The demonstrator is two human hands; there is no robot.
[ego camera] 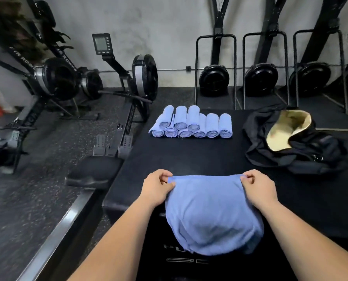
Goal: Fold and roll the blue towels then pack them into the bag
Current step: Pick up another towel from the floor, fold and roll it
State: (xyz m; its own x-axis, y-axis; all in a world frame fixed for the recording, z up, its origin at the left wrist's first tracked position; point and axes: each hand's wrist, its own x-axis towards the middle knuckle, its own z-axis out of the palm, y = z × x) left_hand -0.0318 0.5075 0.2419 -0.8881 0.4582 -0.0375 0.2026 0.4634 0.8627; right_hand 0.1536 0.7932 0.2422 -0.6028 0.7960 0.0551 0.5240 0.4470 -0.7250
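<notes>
My left hand (158, 186) pinches the far left corner of the blue towel (211, 216) between thumb and curled fingers, and my right hand (259, 187) pinches the far right corner the same way, so both grips are narrow and closed on cloth. The far edge of the towel runs taut between my two hands, just above the top of the black padded box (189, 157). From there the cloth falls back toward me and drapes over the near edge of the box, rounded and slightly bunched at the bottom, partly covering white lettering on the front face. Further out on the same top, toward its far left corner, sits a stack of rolled towels (191, 123) in the same blue, their spiral ends facing me: six in the lower row and three resting on them, as far as I can count. To the right of the stack and well apart from it, the black bag (294, 142) lies slumped on the box with its mouth open, showing a pale yellowish lining. Left of the box, on the dark speckled floor, stand rowing machines (136, 78), one with its seat (94, 171) close by the box's left side. More black fan-wheel machines (213, 78) line the grey wall behind.
</notes>
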